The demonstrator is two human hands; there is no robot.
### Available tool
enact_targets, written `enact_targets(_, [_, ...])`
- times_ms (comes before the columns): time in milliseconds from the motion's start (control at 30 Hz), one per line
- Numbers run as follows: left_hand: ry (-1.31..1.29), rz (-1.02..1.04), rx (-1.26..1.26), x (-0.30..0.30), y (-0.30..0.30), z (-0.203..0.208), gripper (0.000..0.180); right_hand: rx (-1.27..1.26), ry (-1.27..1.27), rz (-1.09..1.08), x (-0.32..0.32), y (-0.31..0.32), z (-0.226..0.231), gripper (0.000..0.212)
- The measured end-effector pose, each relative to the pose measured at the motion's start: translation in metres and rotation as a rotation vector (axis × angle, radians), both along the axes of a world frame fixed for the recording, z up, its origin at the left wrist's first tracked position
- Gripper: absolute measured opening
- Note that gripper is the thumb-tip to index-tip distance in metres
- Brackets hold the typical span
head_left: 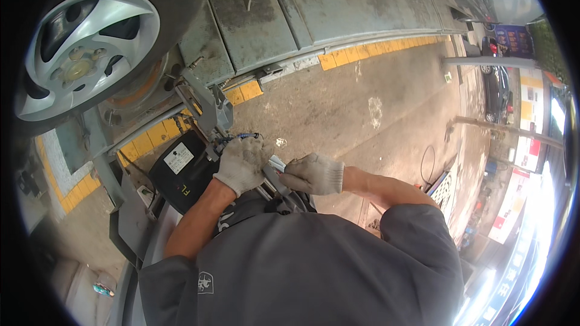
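My left hand (243,166), in a pale knit work glove, is closed over the top of a grey metal frame; what lies under its fingers is hidden. A blue fitting (228,138) shows just beyond these fingers. My right hand (313,174), gloved alike, pinches a small pale flat piece (277,163) whose kind I cannot make out. That piece reaches toward the left hand, above metal bars (275,186) in front of my body. To the left of my left hand is a black plastic housing (181,172) with a white label on its face.
A car wheel with a silver alloy rim (90,54) stands at the upper left, beside a metal bracket (208,105). Grey lift platform plates (251,30) run along the far side, edged by yellow floor marking (362,52). A parked dark car (496,93) is at far right.
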State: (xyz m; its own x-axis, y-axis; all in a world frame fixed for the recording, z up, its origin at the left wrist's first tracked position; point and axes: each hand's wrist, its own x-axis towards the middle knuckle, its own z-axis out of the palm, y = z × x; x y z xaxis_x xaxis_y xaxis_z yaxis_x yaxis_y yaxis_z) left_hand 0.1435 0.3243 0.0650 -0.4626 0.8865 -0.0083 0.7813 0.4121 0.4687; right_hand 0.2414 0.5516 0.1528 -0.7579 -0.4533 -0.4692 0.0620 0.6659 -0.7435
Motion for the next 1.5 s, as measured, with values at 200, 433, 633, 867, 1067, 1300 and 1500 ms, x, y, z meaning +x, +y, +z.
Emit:
enact_targets(200, [-0.040, 0.006, 0.021, 0.000, 0.001, 0.007, 0.030, -0.149, -0.298, -0.371, 0.010, 0.010, 0.008, 0.049])
enact_targets(433, [-0.068, -0.021, 0.017, -0.001, 0.006, 0.007, 0.041, -0.268, -0.451, -0.819, 0.035, 0.028, 0.007, 0.060])
enact_targets(633, [-0.068, -0.016, 0.064, 0.000, 0.010, 0.011, 0.035, -0.334, -0.416, -0.895, 0.069, 0.022, -0.010, 0.054])
enact_targets(867, [-0.006, -0.060, 0.078, 0.000, 0.011, 0.005, 0.038, -0.040, -0.577, -1.046, 0.093, 0.020, -0.075, 0.067])
enact_targets(1067, [0.000, -0.136, 0.081, -0.002, 0.012, 0.003, 0.034, 0.127, -0.526, -0.958, 0.104, 0.002, -0.117, 0.080])
enact_targets(1300, [0.014, -0.172, 0.094, -0.002, 0.013, 0.008, 0.035, 0.085, -0.513, -1.090, 0.102, -0.006, -0.141, 0.072])
enact_targets(1500, [-0.012, -0.143, 0.011, -0.005, 0.012, 0.014, 0.033, 0.008, -0.408, -0.967, 0.109, -0.007, -0.173, 0.064])
